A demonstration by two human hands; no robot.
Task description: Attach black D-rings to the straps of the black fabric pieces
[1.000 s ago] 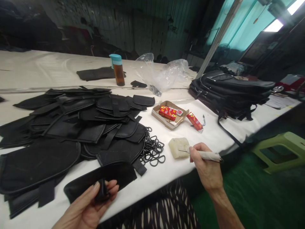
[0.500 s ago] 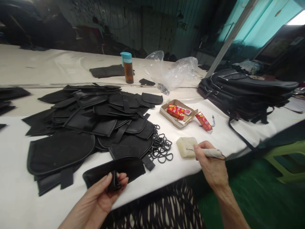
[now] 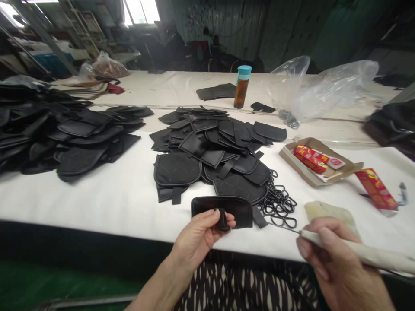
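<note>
Near the table's front edge, my left hand (image 3: 202, 229) pinches the folded strap of a black leather pouch (image 3: 202, 205), whose flat body extends behind my fingers. My right hand (image 3: 337, 255) is closed around the pale, wrapped handle of an awl (image 3: 372, 255). The awl's thin metal shaft points left, its tip near the pile of black D-rings (image 3: 280, 203). A yellowish wax block (image 3: 330, 214) lies just behind my right hand, partly covered by it. Black pouches (image 3: 238, 183) are heaped beyond my left hand.
Another heap of black pouches (image 3: 84, 160) lies at the left. To the right are a cardboard tray (image 3: 316, 179) with red packets and a red box (image 3: 378, 190). Farther back stand a brown-filled bottle (image 3: 241, 88) and clear plastic bags (image 3: 337, 88).
The view has turned left, showing the second pouch heap. My right hand has drawn the awl off the wax block, and its shaft is now exposed. My left hand still pinches the pouch strap.
</note>
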